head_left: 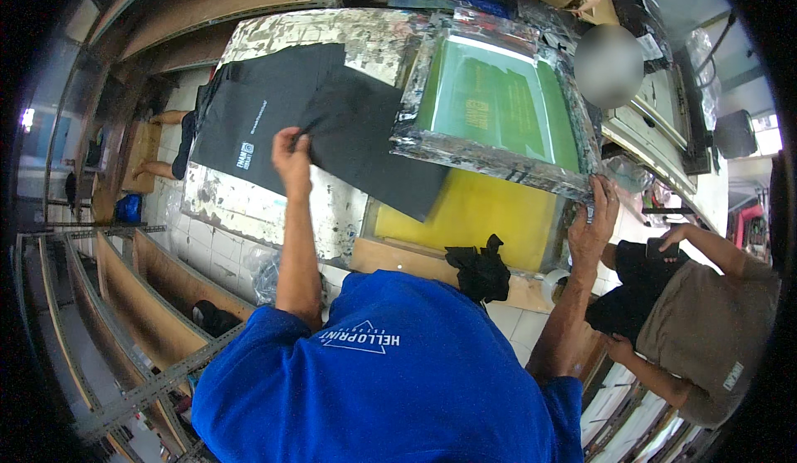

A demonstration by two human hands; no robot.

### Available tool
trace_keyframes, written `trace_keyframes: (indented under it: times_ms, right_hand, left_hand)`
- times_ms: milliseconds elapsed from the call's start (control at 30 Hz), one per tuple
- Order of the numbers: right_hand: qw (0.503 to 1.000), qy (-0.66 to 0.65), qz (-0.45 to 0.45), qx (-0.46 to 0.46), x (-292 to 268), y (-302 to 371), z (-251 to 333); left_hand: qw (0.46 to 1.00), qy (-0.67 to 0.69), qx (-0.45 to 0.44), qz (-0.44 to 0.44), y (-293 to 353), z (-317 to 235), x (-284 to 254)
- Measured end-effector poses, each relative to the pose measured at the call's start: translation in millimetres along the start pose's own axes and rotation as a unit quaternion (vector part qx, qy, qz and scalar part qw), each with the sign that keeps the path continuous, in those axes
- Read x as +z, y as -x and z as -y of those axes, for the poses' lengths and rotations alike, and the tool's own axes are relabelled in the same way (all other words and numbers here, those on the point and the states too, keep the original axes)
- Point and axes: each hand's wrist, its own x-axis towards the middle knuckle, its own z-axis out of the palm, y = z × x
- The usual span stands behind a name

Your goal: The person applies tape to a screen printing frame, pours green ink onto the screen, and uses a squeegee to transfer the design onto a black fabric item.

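Note:
My left hand (290,162) pinches the edge of a plain black fabric sheet (378,131). That sheet slants from a printed black sheet (228,114) on the left to under the screen frame on the right. Small white print marks the left sheet's face. With my right hand (593,220) I grip the near right corner of a paint-stained screen printing frame (498,162). Its green mesh (498,102) carries a yellowish design, and the frame is tilted up above a yellow surface (465,214). What lies directly beneath the frame is mostly hidden.
A crumpled black cloth (481,270) lies on the near wooden edge, with a tape roll (554,284) to its right. The worktable (332,31) is paint-flaked. At right, another person (701,330) holds black fabric. Shelving (149,313) stands at left.

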Motion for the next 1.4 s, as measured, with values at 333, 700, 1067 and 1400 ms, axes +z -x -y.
trace_keyframes:
  times_ms: [333, 700, 1067, 1400]
  right_hand:
    - [0.999, -0.034, -0.001, 0.014, 5.2, 2.9, 0.6]
    - [1.000, -0.017, 0.009, -0.015, 5.8, 3.4, -8.6]
    - [0.998, -0.034, 0.032, 0.031, 11.2, 12.4, -15.3]
    - [0.996, -0.024, 0.047, 0.070, 22.4, 26.7, -11.8]
  left_hand:
    - [0.998, 0.005, -0.065, -0.020, -4.2, 39.4, -63.3]
    - [0.992, -0.121, -0.033, 0.017, 4.4, 23.3, -53.1]
    - [0.903, -0.416, 0.101, -0.043, -27.0, 19.2, -104.4]
    - [0.933, 0.168, -0.081, 0.307, 116.4, -60.5, 91.9]
